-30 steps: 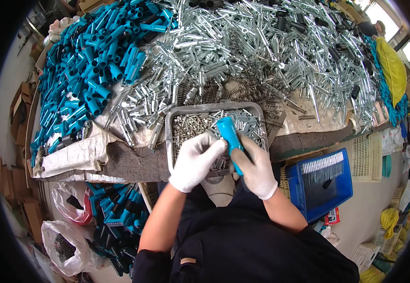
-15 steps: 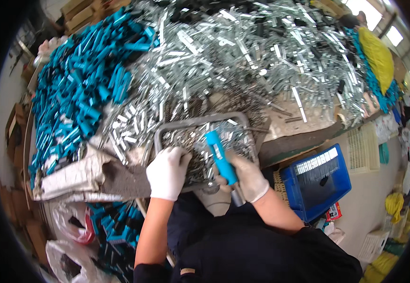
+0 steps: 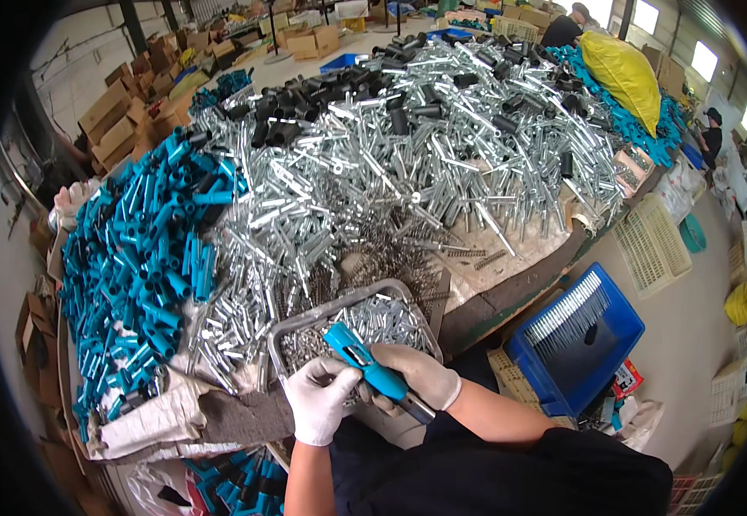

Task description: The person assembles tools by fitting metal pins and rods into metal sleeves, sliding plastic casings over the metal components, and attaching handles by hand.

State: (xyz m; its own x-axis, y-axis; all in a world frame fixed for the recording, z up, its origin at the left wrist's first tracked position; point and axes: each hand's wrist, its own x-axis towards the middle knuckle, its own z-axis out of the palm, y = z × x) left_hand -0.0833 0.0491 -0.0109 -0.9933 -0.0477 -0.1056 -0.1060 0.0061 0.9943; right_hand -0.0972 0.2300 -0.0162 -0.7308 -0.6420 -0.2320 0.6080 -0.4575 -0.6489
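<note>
A blue plastic tube-shaped handle [image 3: 382, 379], with a slot in its side and a metal shaft out of its lower end, lies tilted in front of me. My right hand [image 3: 421, 376], in a white glove, is wrapped round it. Against its slotted side, the gloved fingers of my left hand [image 3: 316, 402] are pinched together; what they hold, if anything, is too small to make out. Just beyond both hands is a grey-rimmed tray [image 3: 304, 320] filled with small metal parts.
Blue plastic sleeves [image 3: 145, 224] are heaped at the left, beside a large pile of shiny metal rods [image 3: 365, 185]. Springs [image 3: 390, 262] lie beyond the tray. To the right, a blue crate [image 3: 618, 331] holds rows of rods. Other people [image 3: 565, 27] are farther off.
My left hand has come right to meet the handle. The handle is tilted more to the left in my right hand. The view has lifted, showing more of the room.
</note>
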